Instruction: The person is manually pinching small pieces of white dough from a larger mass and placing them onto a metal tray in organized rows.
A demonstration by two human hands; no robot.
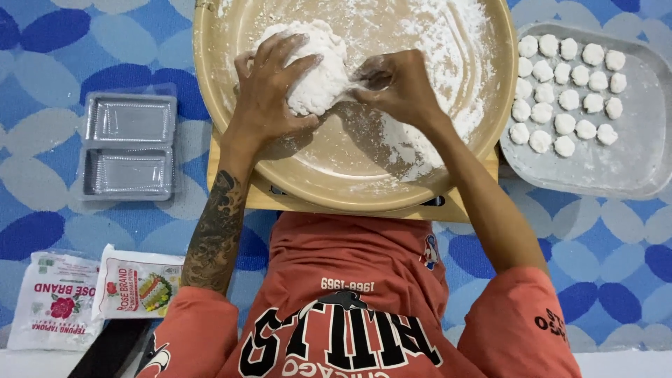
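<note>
White dough lump (316, 66), two hands (269, 87) (399, 87), twenty-two balls (567, 84).

I count one dough lump (318, 70), one round basin (350, 182), one metal tray (630, 168), roughly twenty-four dough balls (564, 124), two flour packets (136, 283) and one clear plastic box (129, 147).

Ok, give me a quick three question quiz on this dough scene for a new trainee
1. True or false: the left hand rests on top of the lump of white dough.
2. Where are the small dough balls laid out? A) in the round tan bowl B) on the grey tray C) in the clear plastic container
3. Fill in: the right hand pinches at the dough's ____ side as the camera shows it.

Key: 1 true; 2 B; 3 right.
</note>
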